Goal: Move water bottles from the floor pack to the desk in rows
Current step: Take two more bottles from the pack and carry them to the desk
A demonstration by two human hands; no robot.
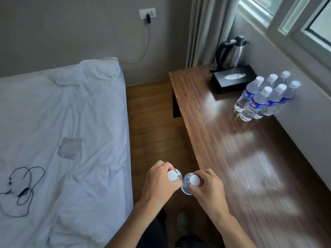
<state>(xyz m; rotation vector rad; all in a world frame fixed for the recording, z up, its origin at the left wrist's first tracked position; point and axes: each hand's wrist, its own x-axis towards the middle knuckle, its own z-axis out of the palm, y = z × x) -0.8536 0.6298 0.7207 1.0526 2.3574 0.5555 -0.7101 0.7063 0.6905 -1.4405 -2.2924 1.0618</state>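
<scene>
A kettle point(231, 52) stands behind a black tissue box point(232, 78).

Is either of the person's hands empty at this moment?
No, the left hand and right hand each grip a water bottle by its neck.

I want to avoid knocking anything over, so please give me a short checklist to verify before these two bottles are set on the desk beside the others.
1. Left hand grips its bottle near the cap: ok.
2. Right hand grips its bottle near the cap: ok.
3. Six bottles on the desk stand upright in two rows of three: ok.
4. Bare desk surface in front of that group for the next row: ok.
5. Tissue box and kettle stand behind the group, away from the landing spot: ok.
6. Caps on the held bottles are screwed tight: cannot tell.
</scene>
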